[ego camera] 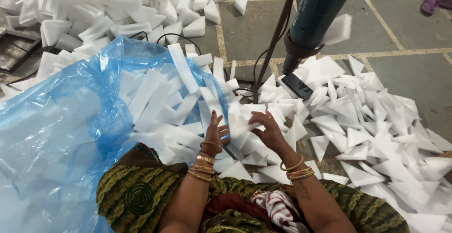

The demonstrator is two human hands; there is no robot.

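I watched my left hand (215, 130) and right hand (268, 128) together clasp a white foam piece (240, 122) over the foam heap (372, 134) on the floor (414, 73), just beside the blue plastic bag (66, 129).

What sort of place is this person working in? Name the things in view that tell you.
Probably a small workshop floor for foam packing pieces. White foam strips fill a blue plastic bag, cut foam triangles cover the paved floor, and a mounted heat gun hangs over the work.
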